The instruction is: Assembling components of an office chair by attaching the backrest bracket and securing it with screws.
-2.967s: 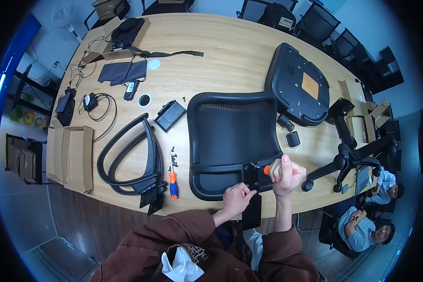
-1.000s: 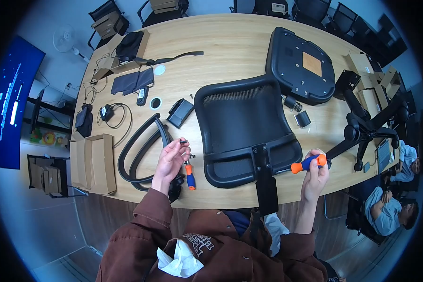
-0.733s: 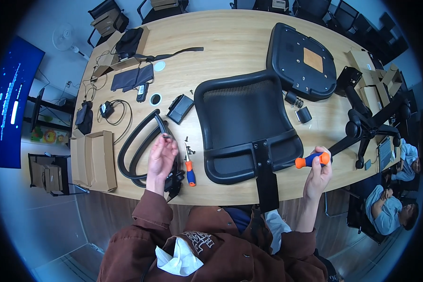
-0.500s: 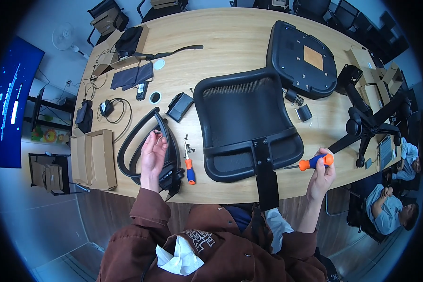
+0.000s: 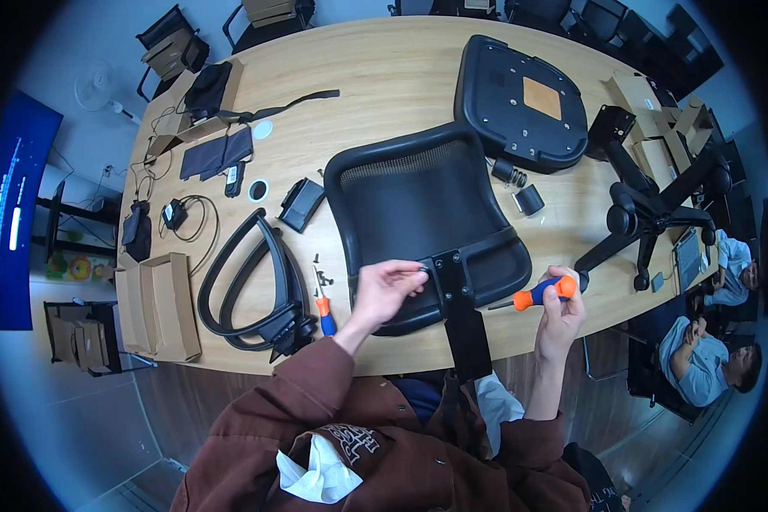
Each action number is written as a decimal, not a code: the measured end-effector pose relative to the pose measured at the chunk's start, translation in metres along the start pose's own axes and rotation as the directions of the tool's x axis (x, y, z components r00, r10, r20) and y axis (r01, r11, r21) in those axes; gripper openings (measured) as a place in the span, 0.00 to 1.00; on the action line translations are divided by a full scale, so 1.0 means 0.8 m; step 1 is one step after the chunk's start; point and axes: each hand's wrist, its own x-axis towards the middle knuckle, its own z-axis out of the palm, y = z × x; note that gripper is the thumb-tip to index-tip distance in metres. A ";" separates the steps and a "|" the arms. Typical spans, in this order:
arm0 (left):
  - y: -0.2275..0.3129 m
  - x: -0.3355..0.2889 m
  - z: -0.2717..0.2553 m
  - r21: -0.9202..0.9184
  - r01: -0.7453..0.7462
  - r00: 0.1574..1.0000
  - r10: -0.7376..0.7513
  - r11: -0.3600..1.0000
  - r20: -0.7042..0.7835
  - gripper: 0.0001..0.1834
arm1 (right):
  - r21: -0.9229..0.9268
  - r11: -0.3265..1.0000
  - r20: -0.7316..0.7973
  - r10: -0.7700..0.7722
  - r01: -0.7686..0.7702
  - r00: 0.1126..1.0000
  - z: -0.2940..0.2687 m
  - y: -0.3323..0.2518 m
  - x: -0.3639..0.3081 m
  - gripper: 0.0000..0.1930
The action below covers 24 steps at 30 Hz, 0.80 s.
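The black mesh chair backrest (image 5: 410, 200) lies on the table before me, a flat metal bracket (image 5: 465, 328) with bolt heads running down from its lower edge. Over its lower part, my left hand (image 5: 382, 294) is closed in a pinch beside the bracket's top; a small dark bit shows at the fingertips, too small to name. To the right, my right hand (image 5: 561, 317) grips the orange-and-blue handle of a screwdriver (image 5: 533, 296), its shaft pointing left toward the backrest's lower corner. A second screwdriver (image 5: 325, 316) lies left of the backrest, near several small dark screws (image 5: 322, 277).
Black armrests (image 5: 264, 290) and an open cardboard box (image 5: 158, 307) lie on the left. Behind the backrest sits an upturned seat (image 5: 525, 102); a wheeled chair base (image 5: 653, 209) stands at the right edge. Two people sit beyond it.
My left hand has moved right, from above the armrests to the backrest's bracket. My right hand still holds the screwdriver. The whole view has shifted slightly.
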 end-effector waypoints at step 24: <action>-0.030 0.032 0.051 0.556 -0.295 0.885 0.442 0.777 -0.149 0.11 | -0.099 0.994 0.068 -0.047 0.054 0.997 0.019 -0.029 0.000 0.14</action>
